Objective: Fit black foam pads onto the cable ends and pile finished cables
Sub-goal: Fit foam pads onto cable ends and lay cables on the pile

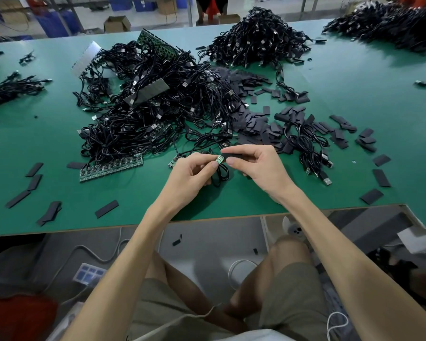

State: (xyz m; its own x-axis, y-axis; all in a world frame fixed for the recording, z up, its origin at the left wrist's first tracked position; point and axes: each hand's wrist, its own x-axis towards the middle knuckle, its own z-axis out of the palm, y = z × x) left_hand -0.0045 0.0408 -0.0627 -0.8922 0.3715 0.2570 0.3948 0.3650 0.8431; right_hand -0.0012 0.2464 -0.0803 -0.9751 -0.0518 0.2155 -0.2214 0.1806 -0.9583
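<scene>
Nearest to us we see knees in olive shorts (290,303), below the edge of the green table (231,200). Over this edge the left hand (192,175) pinches the cable end, a small green board (219,159), between thumb and forefinger; the board points to the right. The right hand (258,168) pinches a black foam pad (233,156), its long axis left-right, touching the board. Behind lie tangled cables (145,107) and loose pads (253,126).

A green table (354,124) spreads under the left hand (194,173). Far beyond that hand, past the table's far edge, an open cardboard box (116,23) sits on the floor near blue crates (52,25). Below the right hand (261,168), a white cord (241,260) loops on the floor.
</scene>
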